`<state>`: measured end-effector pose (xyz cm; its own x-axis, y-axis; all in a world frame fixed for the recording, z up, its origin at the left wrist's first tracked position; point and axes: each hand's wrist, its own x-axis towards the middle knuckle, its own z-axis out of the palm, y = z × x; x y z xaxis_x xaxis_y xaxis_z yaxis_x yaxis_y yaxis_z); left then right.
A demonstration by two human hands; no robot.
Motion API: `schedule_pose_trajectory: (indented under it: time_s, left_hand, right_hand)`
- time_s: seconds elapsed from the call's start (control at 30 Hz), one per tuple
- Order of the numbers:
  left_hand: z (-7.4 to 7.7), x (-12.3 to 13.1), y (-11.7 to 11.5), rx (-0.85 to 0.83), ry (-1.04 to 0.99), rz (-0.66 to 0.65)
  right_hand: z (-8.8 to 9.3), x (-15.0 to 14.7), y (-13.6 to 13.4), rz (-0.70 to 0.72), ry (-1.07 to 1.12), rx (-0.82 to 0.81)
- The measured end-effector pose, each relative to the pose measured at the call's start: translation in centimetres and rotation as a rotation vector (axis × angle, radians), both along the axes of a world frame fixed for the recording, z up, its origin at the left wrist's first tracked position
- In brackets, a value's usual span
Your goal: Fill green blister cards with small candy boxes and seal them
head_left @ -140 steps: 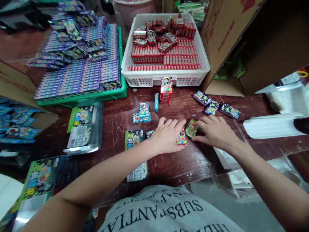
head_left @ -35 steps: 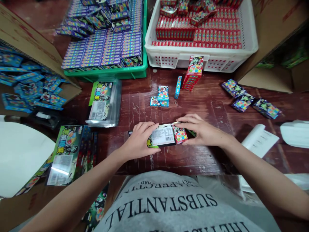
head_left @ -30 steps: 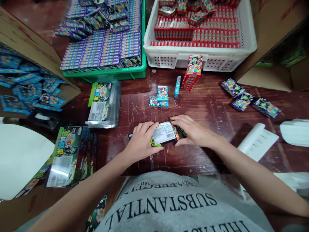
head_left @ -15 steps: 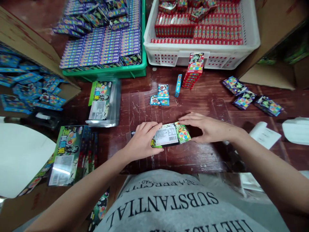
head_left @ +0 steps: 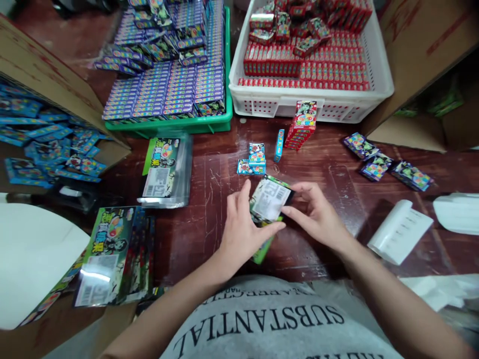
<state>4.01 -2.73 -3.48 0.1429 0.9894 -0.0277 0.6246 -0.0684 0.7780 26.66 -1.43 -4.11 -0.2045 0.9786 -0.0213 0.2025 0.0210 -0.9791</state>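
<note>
Between my hands is a green-and-black candy package [head_left: 270,199] with a white barcode label, tilted above the table. My left hand [head_left: 241,232] holds its left side, thumb stretched along the near edge. My right hand [head_left: 318,214] grips the right edge between thumb and fingers. A bright green part of the package shows below, partly hidden by the left hand. Just beyond lie small blue candy boxes [head_left: 256,154], and one narrow blue box [head_left: 279,145] stands on edge. Beside it rises a stack of red candy boxes [head_left: 302,124].
At the back stand a green crate [head_left: 228,99] of purple boxes and a white crate [head_left: 385,89] of red boxes. Clear plastic cases [head_left: 183,174] and packed candy packages [head_left: 107,249] are at left. Purple boxes [head_left: 376,166] and curled white paper [head_left: 402,232] lie right.
The package has turned from lying lengthwise to a tilted angle and moved slightly to the right. Both hands have shifted around it. The whole view has moved a little.
</note>
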Motion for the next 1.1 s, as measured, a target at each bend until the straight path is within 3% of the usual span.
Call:
schedule_pose_trajectory:
  time_s: [0.07, 0.2, 0.33, 0.57, 0.73, 0.83, 0.97, 1.1]
  left_hand:
    - [-0.6, -0.1, 0.5, -0.097, -0.181, -0.073]
    - [-1.8, -1.1, 1.9, -0.243, -0.482, -0.211]
    - [-2.2, -1.3, 3.0, -0.193, -0.637, -0.103]
    - [-1.5, -1.3, 3.4, -0.250, -0.625, -0.239]
    - [-1.5, -1.5, 3.8, -0.335, -0.586, -0.275]
    - [-1.3, -1.1, 4.1, -0.308, -0.527, -0.291]
    - [-1.0, 0.3, 4.2, -0.200, -0.536, -0.234]
    - [-1.1, 1.3, 4.1, -0.272, -0.623, -0.121]
  right_hand:
    - [-1.1, -0.6, -0.7, -0.095, 0.029, -0.011]
    - [-1.8, -1.1, -0.9, -0.084, 0.072, -0.010]
    - [-1.3, -1.5, -0.6, -0.119, 0.183, -0.025]
    - [-1.4, -2.0, -1.2, -0.101, 0.150, -0.089]
    - [-2.6, -2.9, -3.2, -0.364, 0.138, -0.029]
    - [-2.4, -2.3, -3.6, -0.323, 0.139, -0.074]
    - [-1.8, -1.0, -3.0, -0.259, 0.131, -0.032]
    - [-1.2, -0.5, -2.7, -0.307, 0.135, 0.040]
